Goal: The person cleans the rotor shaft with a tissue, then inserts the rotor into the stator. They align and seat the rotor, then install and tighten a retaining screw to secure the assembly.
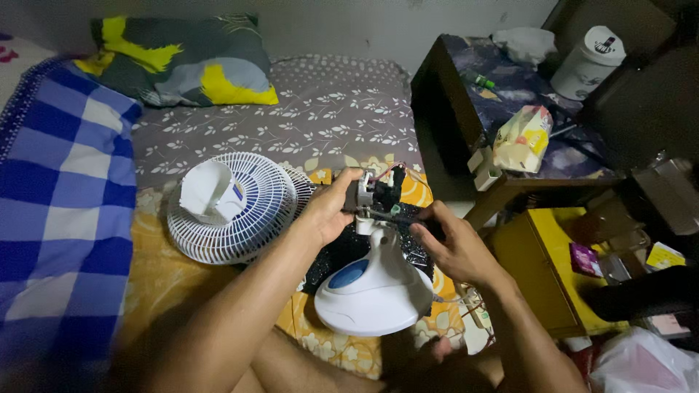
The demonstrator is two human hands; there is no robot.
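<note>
Left hand [329,211] gripped the fan motor unit [375,193] atop the white fan base [375,287], over the bed | right hand [451,244] closed on what looked like a screwdriver [386,213] at the motor | fan grille [233,207] lay left.

Left hand [329,211] grips fan motor [375,193]; right hand [455,247] holds screwdriver [389,213].

Left hand [329,211]: our forearm extended forward, fingers curled in a closed grip | Right hand [453,247]: our wrist bent inward, fingers pinched shut, just beside the left.
</note>
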